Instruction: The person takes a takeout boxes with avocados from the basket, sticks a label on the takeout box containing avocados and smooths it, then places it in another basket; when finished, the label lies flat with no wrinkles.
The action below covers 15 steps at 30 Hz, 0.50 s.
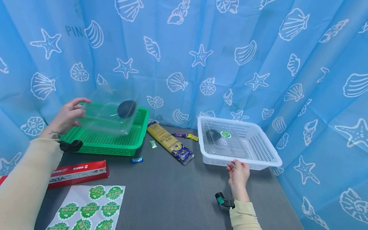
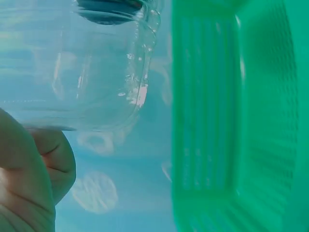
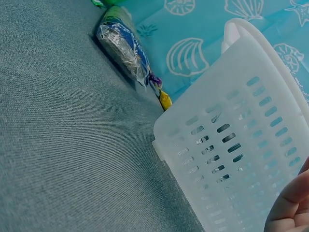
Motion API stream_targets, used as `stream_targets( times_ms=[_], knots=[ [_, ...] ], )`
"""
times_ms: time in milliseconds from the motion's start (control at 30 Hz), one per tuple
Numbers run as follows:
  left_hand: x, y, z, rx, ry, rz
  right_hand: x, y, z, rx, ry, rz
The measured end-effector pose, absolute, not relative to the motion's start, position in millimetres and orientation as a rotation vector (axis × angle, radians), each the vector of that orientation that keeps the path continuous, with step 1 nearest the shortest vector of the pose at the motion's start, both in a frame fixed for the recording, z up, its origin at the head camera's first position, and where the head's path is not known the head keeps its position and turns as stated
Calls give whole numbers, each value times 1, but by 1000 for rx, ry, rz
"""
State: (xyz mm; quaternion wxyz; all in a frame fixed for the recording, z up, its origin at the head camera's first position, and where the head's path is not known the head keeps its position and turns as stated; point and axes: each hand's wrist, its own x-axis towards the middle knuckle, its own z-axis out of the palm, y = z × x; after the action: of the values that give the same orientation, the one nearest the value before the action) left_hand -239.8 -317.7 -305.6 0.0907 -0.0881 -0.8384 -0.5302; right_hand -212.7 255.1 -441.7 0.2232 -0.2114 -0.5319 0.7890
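Note:
My left hand [image 1: 66, 116] pinches the edge of a clear plastic box [image 1: 100, 116] above the green basket [image 1: 130, 150]. A dark round thing [image 1: 126, 109] shows in that box; its kind is unclear. The left wrist view has the box [image 2: 96, 72] beside the fingers, tilted and slightly blurred. At the front of the white basket [image 1: 263, 164], my right hand [image 1: 239, 174] grips the rim with curled fingers. Inside lies a second clear plastic box [image 1: 230, 147] with a green round sticker [image 1: 225, 134] and a dark round thing [image 1: 213, 136].
A yellow pasta packet [image 1: 169, 140] lies between the baskets. Small wrapped candies lie around it: purple [image 1: 180, 135], yellow [image 1: 192, 137], green [image 1: 153, 144] and blue [image 1: 137, 160]. A red pasta box [image 1: 79, 172] and a sticker sheet [image 1: 89, 207] are front left. A blue curtain [image 1: 184, 64] hangs behind.

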Motion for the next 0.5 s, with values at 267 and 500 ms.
stream_targets(
  times_ms=[267,500],
  knots=[
    [-226,-273,-292,-624,-2331,-1849,-212,256,-443,-575,-1504,2140],
    [-205,-229,-296,-1056,-2216,-2023,-213,258,-444,-582,-1522,2122]
  ],
)
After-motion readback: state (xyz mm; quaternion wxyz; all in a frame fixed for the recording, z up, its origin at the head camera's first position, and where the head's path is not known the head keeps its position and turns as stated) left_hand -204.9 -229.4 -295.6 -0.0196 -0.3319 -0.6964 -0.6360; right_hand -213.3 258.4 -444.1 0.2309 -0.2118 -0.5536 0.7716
